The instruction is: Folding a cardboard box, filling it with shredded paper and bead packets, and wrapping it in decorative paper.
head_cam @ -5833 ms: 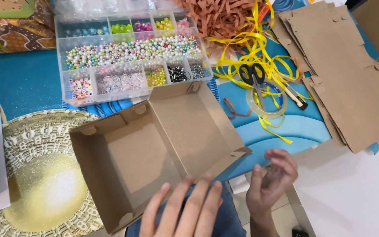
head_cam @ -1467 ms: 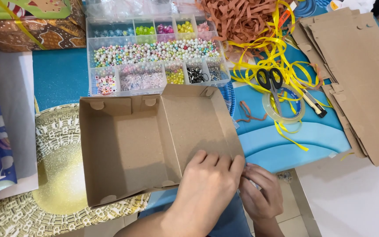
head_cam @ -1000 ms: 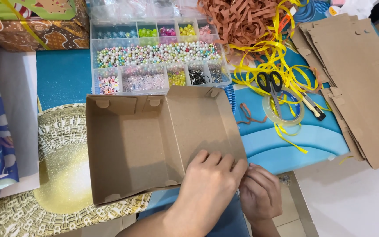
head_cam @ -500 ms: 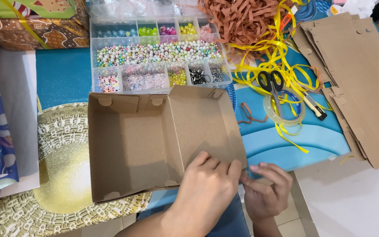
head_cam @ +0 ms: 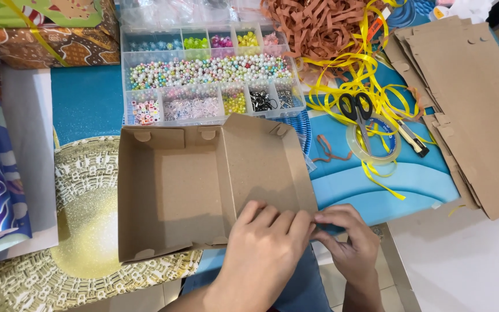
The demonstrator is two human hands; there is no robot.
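A brown cardboard box (head_cam: 174, 185) lies open on the table, its lid panel (head_cam: 264, 162) folded out to the right. My left hand (head_cam: 264, 248) rests flat on the lid's near right corner and presses it down. Just beside it, my right hand (head_cam: 350, 245) pinches the lid's corner flap with its fingertips. What the right fingers grip is partly hidden by the left hand.
A clear bead organiser (head_cam: 203, 72) stands behind the box. Right of it lie yellow ribbon (head_cam: 353, 69), brown paper shreds (head_cam: 313, 23), scissors (head_cam: 354, 110), a tape roll (head_cam: 373, 141) and a stack of flat cardboard blanks (head_cam: 475, 110). A gold glitter sheet (head_cam: 82, 231) lies under the box at left.
The box has been turned square and slid left. My left hand has moved onto the lid's corner, and my right hand has closed in on the corner flap.
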